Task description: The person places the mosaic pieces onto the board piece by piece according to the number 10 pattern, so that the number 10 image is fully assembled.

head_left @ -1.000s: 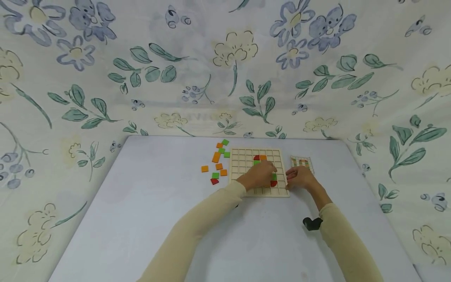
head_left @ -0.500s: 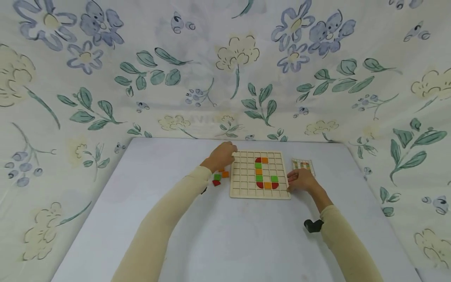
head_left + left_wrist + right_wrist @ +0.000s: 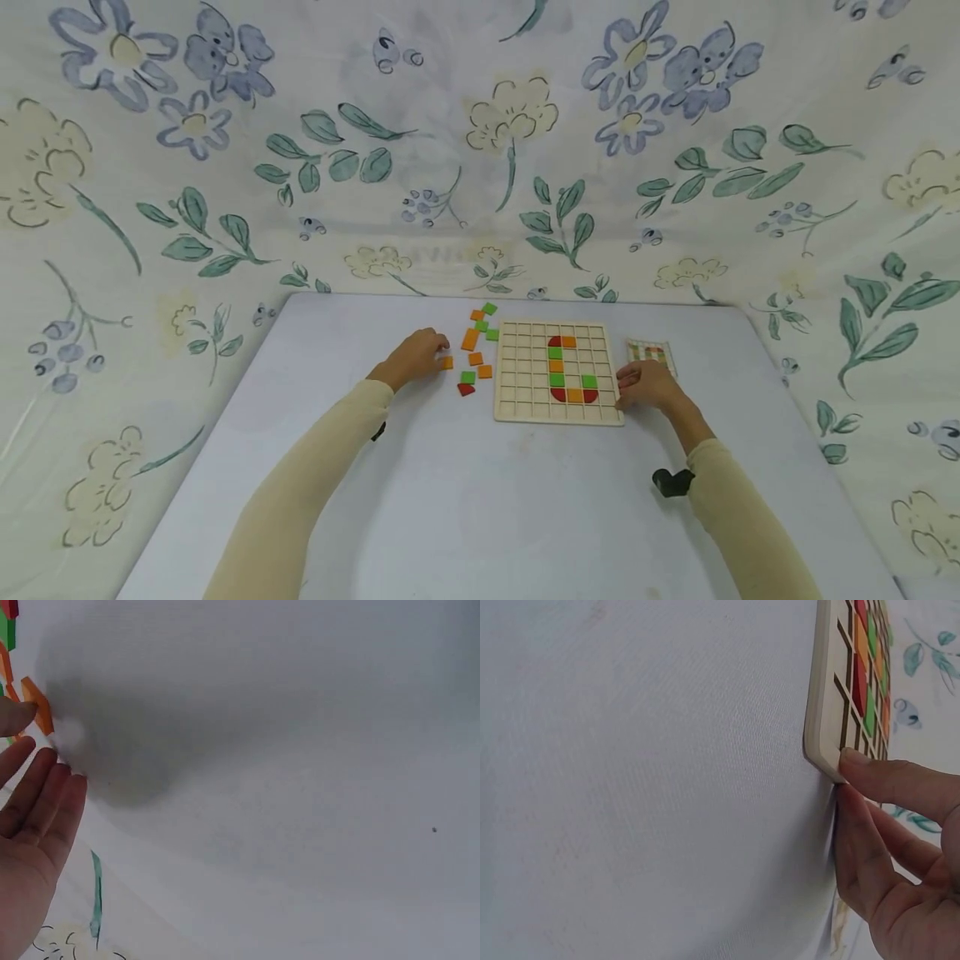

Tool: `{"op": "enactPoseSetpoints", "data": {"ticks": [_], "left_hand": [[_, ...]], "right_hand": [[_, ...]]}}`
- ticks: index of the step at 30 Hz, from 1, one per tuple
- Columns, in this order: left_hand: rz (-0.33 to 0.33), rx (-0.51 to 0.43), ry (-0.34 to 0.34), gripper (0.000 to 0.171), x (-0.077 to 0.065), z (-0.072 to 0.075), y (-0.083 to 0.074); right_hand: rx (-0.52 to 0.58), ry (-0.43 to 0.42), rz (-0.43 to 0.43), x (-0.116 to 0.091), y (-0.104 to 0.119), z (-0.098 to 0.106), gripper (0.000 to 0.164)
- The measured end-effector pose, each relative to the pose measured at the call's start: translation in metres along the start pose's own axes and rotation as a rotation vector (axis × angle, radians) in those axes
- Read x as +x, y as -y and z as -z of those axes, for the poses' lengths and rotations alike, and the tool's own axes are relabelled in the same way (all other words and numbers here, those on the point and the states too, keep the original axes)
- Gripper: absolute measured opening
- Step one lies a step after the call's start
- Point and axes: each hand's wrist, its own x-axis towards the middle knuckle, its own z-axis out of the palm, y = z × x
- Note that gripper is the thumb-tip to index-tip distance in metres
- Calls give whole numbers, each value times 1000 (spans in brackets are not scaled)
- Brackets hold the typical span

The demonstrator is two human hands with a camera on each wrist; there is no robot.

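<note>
My left hand (image 3: 409, 358) is at the left side of a group of loose coloured tiles. In the left wrist view its thumb touches an orange tile (image 3: 42, 709), and the fingers are fairly straight. A wooden grid board (image 3: 521, 367) lies flat on the table. Red, green and orange tiles (image 3: 556, 367) sit in its cells as a rounded U-like outline. At the board's right edge is my right hand (image 3: 648, 385). The right wrist view shows its thumb on top near a corner of the board (image 3: 826, 746) and its fingertips against the edge.
Several loose green and orange tiles (image 3: 470, 339) and a red tile (image 3: 467, 389) lie left of the board. A small pattern card (image 3: 651, 350) is beyond my right hand. Flowered cloth (image 3: 510, 167) rises behind the white table (image 3: 510, 508).
My left hand has left the board, passed over the loose tiles and come to the orange tile at their left. The right hand stays at the board's edge.
</note>
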Motion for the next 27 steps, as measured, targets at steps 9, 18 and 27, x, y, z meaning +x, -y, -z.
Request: {"op": "enactPoseSetpoints", "data": {"ticks": [9, 18, 27], "left_hand": [[-65, -114, 9, 31, 3, -9, -2], [-37, -163, 13, 31, 7, -12, -3], [-46, -180, -25, 35, 17, -8, -17]], "right_hand": [[-2, -6, 0, -3, 0, 1, 53], [7, -13, -7, 0, 0, 2, 54], [10, -7, -7, 0, 2, 1, 54]]}}
